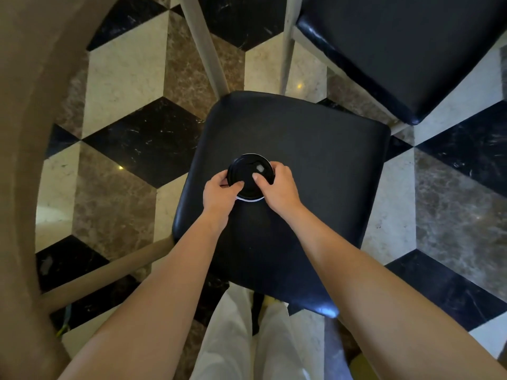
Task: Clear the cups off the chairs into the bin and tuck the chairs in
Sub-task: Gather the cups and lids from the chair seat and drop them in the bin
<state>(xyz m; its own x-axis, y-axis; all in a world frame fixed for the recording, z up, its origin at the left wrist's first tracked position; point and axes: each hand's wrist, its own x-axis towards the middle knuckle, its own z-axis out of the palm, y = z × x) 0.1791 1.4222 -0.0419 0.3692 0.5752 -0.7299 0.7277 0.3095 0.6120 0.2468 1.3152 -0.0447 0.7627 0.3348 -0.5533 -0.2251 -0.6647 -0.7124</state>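
Left hand (pixel 219 192), right hand (pixel 280 187) round cup (pixel 248 173), seat (pixel 315 157) centre

A marble floor (pixel 118 78) of black, cream and brown cube-pattern tiles lies below white trousers (pixel 227 338).

Cup (pixel 247 168) sides hidden, seen from straight above; 2nd chair (pixel 397 50) cut off by top & rt edges.

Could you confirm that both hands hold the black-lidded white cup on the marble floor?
Not the marble floor: in the head view the left hand and right hand hold the black-lidded white cup on the black padded chair seat.
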